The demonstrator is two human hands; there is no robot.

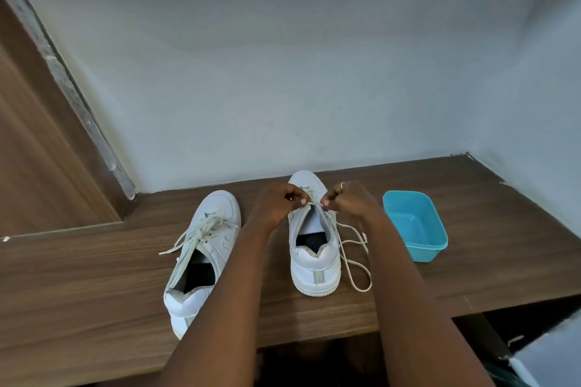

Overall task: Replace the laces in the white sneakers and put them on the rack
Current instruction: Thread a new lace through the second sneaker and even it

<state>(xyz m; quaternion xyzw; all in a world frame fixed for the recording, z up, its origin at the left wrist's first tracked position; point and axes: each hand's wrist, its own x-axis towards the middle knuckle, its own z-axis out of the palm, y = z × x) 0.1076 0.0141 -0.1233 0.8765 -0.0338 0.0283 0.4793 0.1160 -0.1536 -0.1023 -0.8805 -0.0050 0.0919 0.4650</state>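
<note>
Leftmost, a tall brown wood-grain panel met the long brown wood-grain laminate shelf, which offered a broad bare stretch before the first shoe. Next stood the left white low-top sneaker, toe angled toward the pale blue-grey wall, its heel close to the shelf's front edge and partly hidden by the left forearm. Flat cream laces were threaded through it, their ends splayed loose over the upper. The left hand was curled, thumb and fingertips pinching the lacing at the eyelets of the right white low-top sneaker. That shoe stood upright between the two forearms, its toe almost at the foot of the wall and its heel set well back from the front edge. The right hand, a pale ring on one finger, was likewise curled and pinched the lacing from the other side, the two hands nearly touching above the tongue. Below it a loose cream cord lace trailed down the shoe's right side and looped on the wood beside the heel. Near that loop, apart from the shoe, sat a turquoise rectangular plastic tub, and beyond it bare wood ran on to the corner. Counted: two sneakers, two hands, one tub.
</note>
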